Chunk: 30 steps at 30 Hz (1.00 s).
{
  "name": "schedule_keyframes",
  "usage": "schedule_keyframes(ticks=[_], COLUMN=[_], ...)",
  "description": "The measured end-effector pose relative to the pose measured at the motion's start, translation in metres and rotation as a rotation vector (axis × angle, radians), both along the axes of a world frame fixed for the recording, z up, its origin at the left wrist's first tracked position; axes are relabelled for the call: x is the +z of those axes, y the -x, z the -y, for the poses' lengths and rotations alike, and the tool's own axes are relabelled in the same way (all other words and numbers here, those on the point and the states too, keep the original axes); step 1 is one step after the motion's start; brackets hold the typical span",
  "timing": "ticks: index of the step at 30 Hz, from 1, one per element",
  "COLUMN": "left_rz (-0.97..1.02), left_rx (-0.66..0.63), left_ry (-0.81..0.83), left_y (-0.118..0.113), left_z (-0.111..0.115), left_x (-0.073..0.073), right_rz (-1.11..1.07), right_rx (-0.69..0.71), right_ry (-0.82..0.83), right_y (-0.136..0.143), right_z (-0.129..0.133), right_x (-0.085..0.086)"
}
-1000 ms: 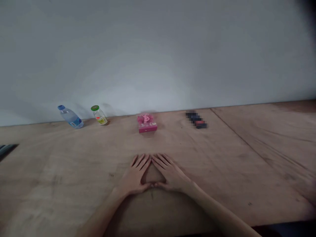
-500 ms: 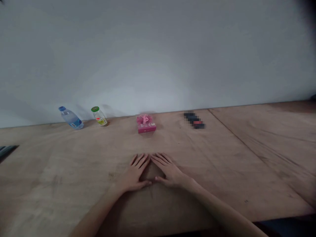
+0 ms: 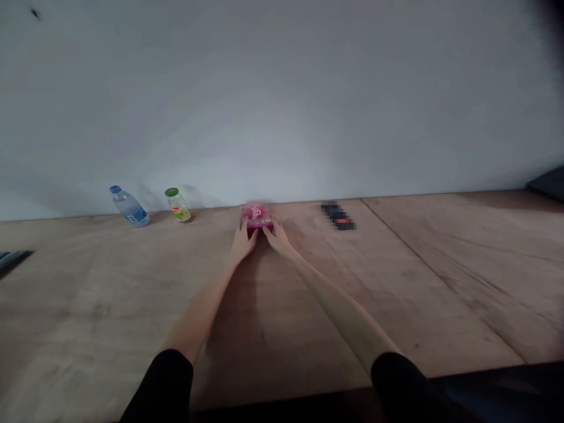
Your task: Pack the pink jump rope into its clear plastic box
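Observation:
Both my arms stretch forward to a small pink box (image 3: 261,224) with a clear-looking top and a coiled pink cord (image 3: 254,211) on or in it. My left hand (image 3: 244,239) is at the box's left front corner, its thumb towards the front face. At the right front corner, my right hand (image 3: 277,237) mirrors it, fingers along the side and thumb at the front. Together the hands hold the box between them, and it appears to rest on the table. Part of its front is hidden by the fingers.
A wooden table (image 3: 132,294) runs up to a pale wall (image 3: 282,106). Left of the box stand a green-lidded glass jar (image 3: 180,208) and a blue-capped plastic bottle (image 3: 131,210). A dark pixelated item (image 3: 338,215) lies to the right. One seam crosses the tabletop on that side.
My hands lay flat and spread on the table, nearer to me. Now they have moved forward and taken hold of the pink box from both sides. The view has shifted slightly.

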State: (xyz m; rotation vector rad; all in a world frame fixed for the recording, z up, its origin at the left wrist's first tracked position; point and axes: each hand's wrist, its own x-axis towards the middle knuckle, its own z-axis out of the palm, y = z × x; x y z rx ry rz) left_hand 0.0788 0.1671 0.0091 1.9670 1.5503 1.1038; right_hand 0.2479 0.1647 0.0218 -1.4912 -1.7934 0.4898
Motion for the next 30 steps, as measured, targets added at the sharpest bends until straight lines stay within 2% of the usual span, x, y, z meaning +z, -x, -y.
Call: schedule_keyframes(ticks=[3,7,15,21,25,28,30], left_rz=[-0.006,-0.042,-0.04,-0.061,0.035,0.164,0.218], left_rx=[0.006,-0.019,0.032,0.024,0.043,0.025,-0.019], left_ry=[0.005,-0.001,0.015,0.047,0.046,0.072,0.091], left_y=[0.003,0.013,0.025,0.027,0.027,0.03,0.034], left_z=[0.004,0.026,0.102,0.151,0.165,0.165,0.164], left_x=[-0.003,-0.005,-0.001,0.009,0.005,-0.004,-0.01], right_rz=[-0.061,-0.099,-0.315,-0.302,-0.321,-0.353,-0.399], right_rx=[-0.062,-0.083,-0.02,0.017,0.056,0.111,0.181], right_ry=[0.042,0.04,-0.008,0.044,0.036,-0.011,0.017], right_y=[0.002,-0.001,-0.006,-0.013,-0.02,-0.026,-0.032], right_z=[-0.001,0.022,0.092,0.133,0.145,0.149,0.152], right_x=[0.0,-0.008,-0.024,-0.028,-0.028,-0.03,-0.031])
